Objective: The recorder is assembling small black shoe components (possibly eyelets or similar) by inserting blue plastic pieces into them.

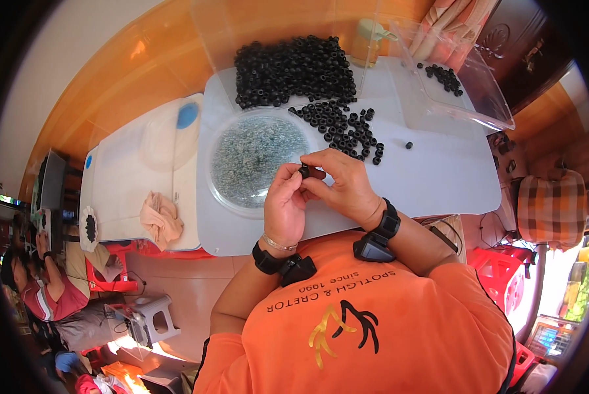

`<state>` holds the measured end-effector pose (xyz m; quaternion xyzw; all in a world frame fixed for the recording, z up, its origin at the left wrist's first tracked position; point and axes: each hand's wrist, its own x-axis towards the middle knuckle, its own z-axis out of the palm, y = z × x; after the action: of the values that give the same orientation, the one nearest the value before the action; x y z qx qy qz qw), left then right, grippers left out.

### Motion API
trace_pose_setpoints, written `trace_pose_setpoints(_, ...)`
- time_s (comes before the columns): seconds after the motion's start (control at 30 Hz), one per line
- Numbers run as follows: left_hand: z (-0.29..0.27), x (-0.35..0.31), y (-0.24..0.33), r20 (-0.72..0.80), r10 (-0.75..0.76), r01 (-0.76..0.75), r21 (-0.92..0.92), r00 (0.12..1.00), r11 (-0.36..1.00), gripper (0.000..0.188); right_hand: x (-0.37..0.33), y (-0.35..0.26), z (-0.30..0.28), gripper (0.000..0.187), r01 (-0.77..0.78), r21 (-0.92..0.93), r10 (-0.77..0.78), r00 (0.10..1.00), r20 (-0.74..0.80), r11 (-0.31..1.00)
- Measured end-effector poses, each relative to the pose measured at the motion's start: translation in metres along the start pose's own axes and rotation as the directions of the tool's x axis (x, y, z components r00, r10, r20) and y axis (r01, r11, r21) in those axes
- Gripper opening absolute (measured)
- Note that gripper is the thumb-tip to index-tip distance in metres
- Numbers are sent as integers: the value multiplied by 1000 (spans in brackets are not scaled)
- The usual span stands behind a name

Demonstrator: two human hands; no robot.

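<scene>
Close together over the near edge of the table, my left hand (285, 209) and my right hand (348, 186) pinch one small black ring-shaped part (304, 171) between their fingertips. The fingers hide much of it. Just beyond my left hand, a round clear dish (237, 211) holds a spread of tiny clear, glassy pieces (256, 154). Loose black ring-shaped parts (347, 128) lie scattered past my right hand. Behind them, a heap of the same black parts (294, 69) fills a clear bin.
At the right stands a clear plastic bin (468, 118) with several black parts inside. One stray black part (409, 145) lies on the grey table (432, 180). A jar (366, 46) is at the back; a peach cloth (161, 218) lies left. Another person (54, 289) sits far left.
</scene>
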<state>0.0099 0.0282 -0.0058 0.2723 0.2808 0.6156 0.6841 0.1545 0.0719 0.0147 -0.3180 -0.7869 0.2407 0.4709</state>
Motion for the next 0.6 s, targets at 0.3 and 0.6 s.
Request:
trace_pose_setpoints(0.3, 0, 1, -2, 58, -112, 104, 133, 992, 986, 32, 0, 10, -10, 29, 105, -115, -104, 994, 19, 988)
trace_pose_setpoints(0.6, 15, -3, -10, -75, -3, 22, 254, 997, 967, 30, -3, 8, -13, 31, 133, -117, -131, 991, 24, 984)
